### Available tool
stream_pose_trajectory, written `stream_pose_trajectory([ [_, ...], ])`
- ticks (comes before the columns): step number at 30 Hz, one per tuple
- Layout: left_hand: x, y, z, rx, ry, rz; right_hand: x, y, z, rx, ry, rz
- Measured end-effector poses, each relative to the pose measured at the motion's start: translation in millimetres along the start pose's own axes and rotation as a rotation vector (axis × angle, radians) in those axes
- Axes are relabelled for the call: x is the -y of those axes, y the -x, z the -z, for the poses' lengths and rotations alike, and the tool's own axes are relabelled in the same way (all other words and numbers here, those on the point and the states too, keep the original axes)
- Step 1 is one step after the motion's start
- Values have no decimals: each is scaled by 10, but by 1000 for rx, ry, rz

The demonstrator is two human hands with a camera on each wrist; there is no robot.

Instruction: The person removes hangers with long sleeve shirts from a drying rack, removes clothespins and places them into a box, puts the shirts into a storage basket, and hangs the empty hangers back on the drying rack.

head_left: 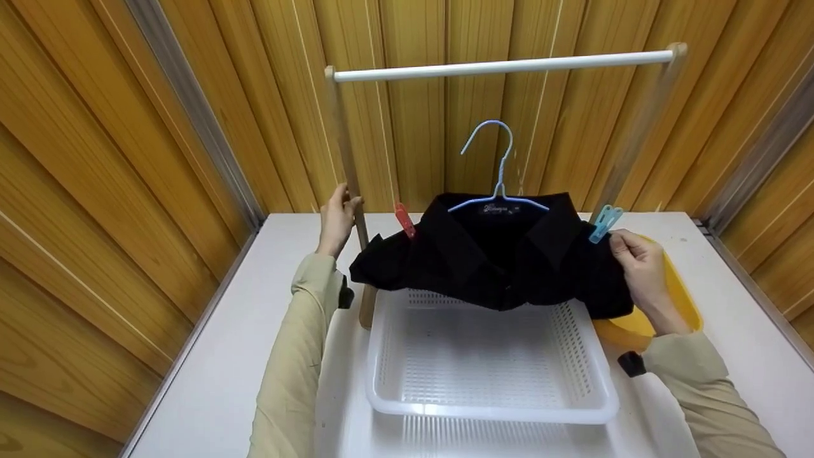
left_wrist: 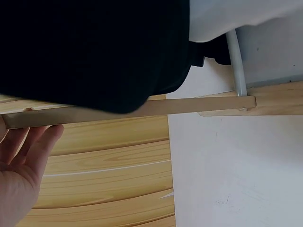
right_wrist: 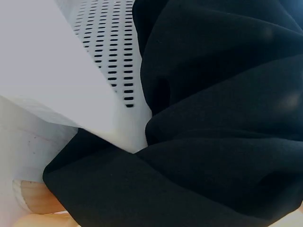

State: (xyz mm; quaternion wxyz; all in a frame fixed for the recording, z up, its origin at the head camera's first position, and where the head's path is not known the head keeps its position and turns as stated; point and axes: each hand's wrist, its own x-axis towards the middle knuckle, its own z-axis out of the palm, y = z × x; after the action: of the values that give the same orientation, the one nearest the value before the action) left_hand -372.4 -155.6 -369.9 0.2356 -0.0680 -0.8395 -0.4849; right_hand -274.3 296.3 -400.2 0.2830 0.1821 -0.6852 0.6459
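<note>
A black collared shirt (head_left: 470, 261) hangs on a light-blue wire hanger (head_left: 500, 172), with a red clothespin (head_left: 405, 221) on one shoulder and a blue clothespin (head_left: 605, 224) on the other. My right hand (head_left: 643, 270) pinches the shirt's shoulder just beside the blue clothespin. At the left, my left hand (head_left: 337, 219) holds a wooden post (head_left: 346, 152) of the drying rack, its fingers against the post in the left wrist view. The hanger's hook stands below the rack's white bar (head_left: 502, 65). Dark folds of the shirt fill much of the right wrist view; the right hand is hidden there.
Beneath the shirt, a white perforated basket (head_left: 489, 412) sits on the white table (head_left: 210, 356). A yellow container (head_left: 687, 299) stands behind my right hand, partly covered by the shirt. Wood-patterned panels (head_left: 413, 140) enclose the back and sides.
</note>
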Motion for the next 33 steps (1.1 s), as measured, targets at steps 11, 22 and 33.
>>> stream_pose_trajectory([
  [11,-8,-5,18,31,33,19,-37,76,-8,46,44,-86],
  [22,-20,-38,41,46,27,15,-30,118,-55,77,128,-101],
  [33,-15,-30,46,38,25,24,114,185,-140,143,185,-96],
])
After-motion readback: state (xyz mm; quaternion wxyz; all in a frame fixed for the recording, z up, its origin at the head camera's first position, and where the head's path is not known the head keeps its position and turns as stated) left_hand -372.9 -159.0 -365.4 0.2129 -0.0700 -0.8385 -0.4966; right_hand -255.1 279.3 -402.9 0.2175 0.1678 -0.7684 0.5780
